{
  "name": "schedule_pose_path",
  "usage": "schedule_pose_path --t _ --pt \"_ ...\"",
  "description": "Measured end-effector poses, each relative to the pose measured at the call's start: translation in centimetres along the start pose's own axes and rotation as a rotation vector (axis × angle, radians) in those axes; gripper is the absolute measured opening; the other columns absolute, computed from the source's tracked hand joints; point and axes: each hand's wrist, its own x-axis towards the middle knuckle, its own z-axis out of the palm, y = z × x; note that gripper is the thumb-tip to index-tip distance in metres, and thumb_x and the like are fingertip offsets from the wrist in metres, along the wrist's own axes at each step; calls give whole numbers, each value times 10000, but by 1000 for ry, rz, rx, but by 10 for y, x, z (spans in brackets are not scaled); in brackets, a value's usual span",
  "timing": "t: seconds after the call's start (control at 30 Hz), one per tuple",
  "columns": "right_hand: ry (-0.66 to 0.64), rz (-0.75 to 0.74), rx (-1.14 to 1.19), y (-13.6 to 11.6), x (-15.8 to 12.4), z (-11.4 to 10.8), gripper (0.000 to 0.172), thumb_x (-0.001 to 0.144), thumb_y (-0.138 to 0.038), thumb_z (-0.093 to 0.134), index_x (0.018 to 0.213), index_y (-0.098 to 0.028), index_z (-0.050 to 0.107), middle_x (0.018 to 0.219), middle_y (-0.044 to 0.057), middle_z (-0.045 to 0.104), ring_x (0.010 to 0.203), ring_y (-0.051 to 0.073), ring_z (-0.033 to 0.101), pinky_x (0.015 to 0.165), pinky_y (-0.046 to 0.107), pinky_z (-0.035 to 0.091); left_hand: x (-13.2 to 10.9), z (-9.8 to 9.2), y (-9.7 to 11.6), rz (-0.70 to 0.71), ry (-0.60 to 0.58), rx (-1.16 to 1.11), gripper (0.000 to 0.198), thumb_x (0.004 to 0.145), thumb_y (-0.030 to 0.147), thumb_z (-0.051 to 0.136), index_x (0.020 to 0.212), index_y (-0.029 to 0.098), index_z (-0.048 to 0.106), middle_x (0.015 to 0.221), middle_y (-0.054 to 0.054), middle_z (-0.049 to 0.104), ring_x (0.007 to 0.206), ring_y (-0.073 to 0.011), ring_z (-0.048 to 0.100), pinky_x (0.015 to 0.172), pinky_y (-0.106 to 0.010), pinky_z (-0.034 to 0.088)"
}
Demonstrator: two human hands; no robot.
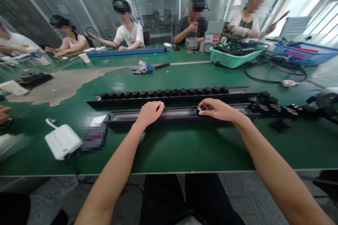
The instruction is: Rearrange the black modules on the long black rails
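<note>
A long black and silver rail (174,114) lies across the green table in front of me. My left hand (150,112) rests curled on its left part, fingers folded over the rail's edge. My right hand (218,109) pinches a small black component (201,108) set into the rail's channel. Behind it a second black rail (169,99) carries a row of several black round sockets (163,93). More loose black sockets (274,107) lie in a cluster at the right end of the rails.
A white box with a cable (62,141) sits at the front left beside a blurred packet (93,137). A green basket of cables (233,56) and a blue tray (306,54) stand at the back right. Several people work along the far side. The table's front edge (169,173) is close to me.
</note>
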Motion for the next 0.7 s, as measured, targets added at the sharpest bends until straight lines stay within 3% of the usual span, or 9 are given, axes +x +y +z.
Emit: schedule_pose_path --t 0.7 --pt "-69 68 33 3 -3 -8 455 858 -577 604 1039 -160 630 794 20 555 740 180 526 710 318 399 1 0 0 -12 -10 5 380 992 339 368 944 223 726 1007 -63 769 975 -240 705 859 -327 502"
